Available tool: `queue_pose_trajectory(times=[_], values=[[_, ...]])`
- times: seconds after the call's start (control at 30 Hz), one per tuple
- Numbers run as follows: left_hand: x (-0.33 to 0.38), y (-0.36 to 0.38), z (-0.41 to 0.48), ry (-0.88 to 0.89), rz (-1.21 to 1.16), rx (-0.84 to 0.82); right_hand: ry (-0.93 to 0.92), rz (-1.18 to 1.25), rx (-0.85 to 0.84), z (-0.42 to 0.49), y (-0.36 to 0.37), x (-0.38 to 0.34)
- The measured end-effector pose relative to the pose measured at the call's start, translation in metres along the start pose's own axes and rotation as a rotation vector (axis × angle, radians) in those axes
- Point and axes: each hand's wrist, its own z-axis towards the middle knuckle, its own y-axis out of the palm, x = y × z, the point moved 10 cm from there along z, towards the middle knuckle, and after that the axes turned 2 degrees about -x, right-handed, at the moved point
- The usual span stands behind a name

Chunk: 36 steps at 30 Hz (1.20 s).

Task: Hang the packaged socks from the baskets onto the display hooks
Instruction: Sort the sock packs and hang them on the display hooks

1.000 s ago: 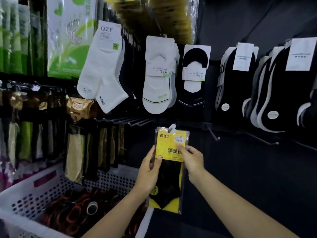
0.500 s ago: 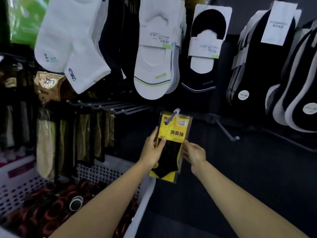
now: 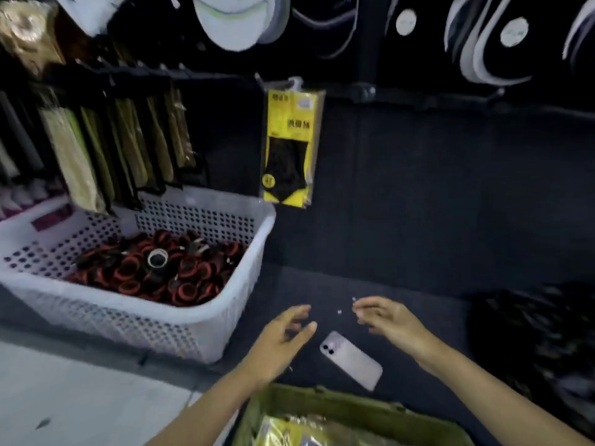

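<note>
A yellow-and-black sock packet (image 3: 289,149) hangs by its plastic hanger from a display hook (image 3: 293,82) on the dark wall. Neither hand touches it. My left hand (image 3: 280,341) and my right hand (image 3: 384,320) hover low over the dark shelf, both empty with relaxed, loosely spread fingers. Right below my arms stands an olive-green basket (image 3: 351,410) with several shiny yellow sock packets (image 3: 306,431) in it.
A white perforated basket (image 3: 138,320) of black-and-red rolled items stands at the left. A white phone (image 3: 351,360) lies on the shelf between my hands. Rows of packets (image 3: 106,149) hang at the left, and white and black socks hang above. A dark pile (image 3: 541,342) lies at the right.
Both hands let go of the yellow packet, which now hangs on the hook. They dropped toward the shelf, and my view tilted down, bringing the phone and olive basket into sight.
</note>
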Motion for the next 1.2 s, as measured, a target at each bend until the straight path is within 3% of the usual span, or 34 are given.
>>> queue_pose_trajectory(times=[0.13, 0.27, 0.37, 0.47, 0.6, 0.73, 0.87, 1.0, 1.07, 1.13, 1.2], values=[[-0.077, 0.065, -0.067, -0.175, 0.008, -0.129, 0.094, -0.038, -0.027, -0.052, 0.020, 0.099], [-0.128, 0.076, -0.101, -0.305, 0.240, -0.149, 0.217, -0.137, -0.068, -0.087, 0.038, 0.176], [-0.154, 0.088, -0.113, -0.391, 0.371, -0.251, 0.286, -0.360, -0.149, -0.096, 0.055, 0.208], [-0.177, 0.102, -0.131, -0.497, 0.278, -0.344, 0.224, -0.609, -0.138, -0.096, 0.063, 0.210], [-0.178, 0.138, -0.145, -0.370, 0.332, -0.502, 0.213, -0.626, -0.110, -0.091, 0.063, 0.201], [-0.167, 0.174, -0.156, -0.306, 0.160, -0.559, 0.247, -0.674, -0.135, -0.087, 0.061, 0.203], [-0.156, 0.167, -0.148, -0.324, -0.013, -0.459, 0.287, -0.599, -0.184, -0.086, 0.060, 0.209], [-0.159, 0.127, -0.134, -0.471, -0.079, -0.088, 0.322, -0.347, -0.235, -0.090, 0.062, 0.211], [-0.163, 0.112, -0.139, -0.606, -0.113, 0.015, 0.310, -0.252, -0.204, -0.091, 0.051, 0.199], [-0.166, 0.105, -0.146, -0.754, -0.210, 0.056, 0.288, -0.115, -0.149, -0.093, 0.035, 0.178], [-0.155, 0.114, -0.143, -0.790, -0.452, -0.019, 0.277, 0.132, -0.114, -0.096, 0.023, 0.158]])
